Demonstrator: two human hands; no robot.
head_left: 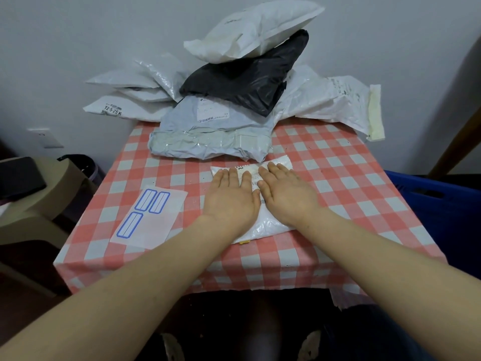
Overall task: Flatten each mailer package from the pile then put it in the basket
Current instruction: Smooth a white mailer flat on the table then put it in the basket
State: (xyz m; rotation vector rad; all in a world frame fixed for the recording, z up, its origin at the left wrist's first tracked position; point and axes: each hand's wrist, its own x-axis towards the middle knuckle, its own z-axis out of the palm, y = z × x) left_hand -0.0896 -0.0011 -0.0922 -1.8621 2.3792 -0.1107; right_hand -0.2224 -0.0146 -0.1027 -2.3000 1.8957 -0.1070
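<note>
"72-5-25" on a white mailer [122, 109] at the pile's left

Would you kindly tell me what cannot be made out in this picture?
- Head view: the left hand and right hand cover most of the mailer and its label.
- Head view: the right edge cuts off the basket; its inside is unseen.
- Head view: the grey mailer's label print is too small to read.
</note>
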